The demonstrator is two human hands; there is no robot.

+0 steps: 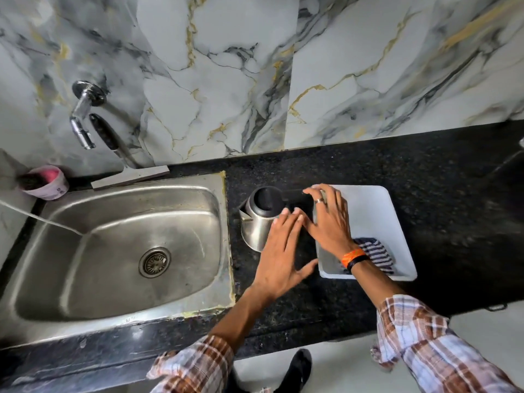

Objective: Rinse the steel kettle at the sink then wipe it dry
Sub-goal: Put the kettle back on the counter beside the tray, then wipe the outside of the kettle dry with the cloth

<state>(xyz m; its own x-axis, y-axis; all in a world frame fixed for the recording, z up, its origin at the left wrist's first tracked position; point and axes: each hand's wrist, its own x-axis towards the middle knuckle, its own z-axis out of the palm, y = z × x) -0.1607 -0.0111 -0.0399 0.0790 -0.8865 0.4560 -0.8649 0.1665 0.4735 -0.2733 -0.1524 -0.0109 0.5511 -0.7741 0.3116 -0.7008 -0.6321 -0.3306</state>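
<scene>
The steel kettle (256,222) with a black lid and black handle stands upright on the black counter, just right of the steel sink (113,251). My left hand (280,256) is spread flat beside the kettle's right side, fingertips at its body, holding nothing. My right hand (329,219) hovers with fingers apart over the kettle's black handle and the left edge of a white tray (382,222). A striped cloth (374,252) lies in that tray, partly hidden by my right wrist.
A wall tap (83,117) hangs over the sink's back left, with a knife (110,139) leaning on the wall beside it. A pink cup (46,182) sits at the sink's far left corner. A grey slab (130,177) lies behind the sink.
</scene>
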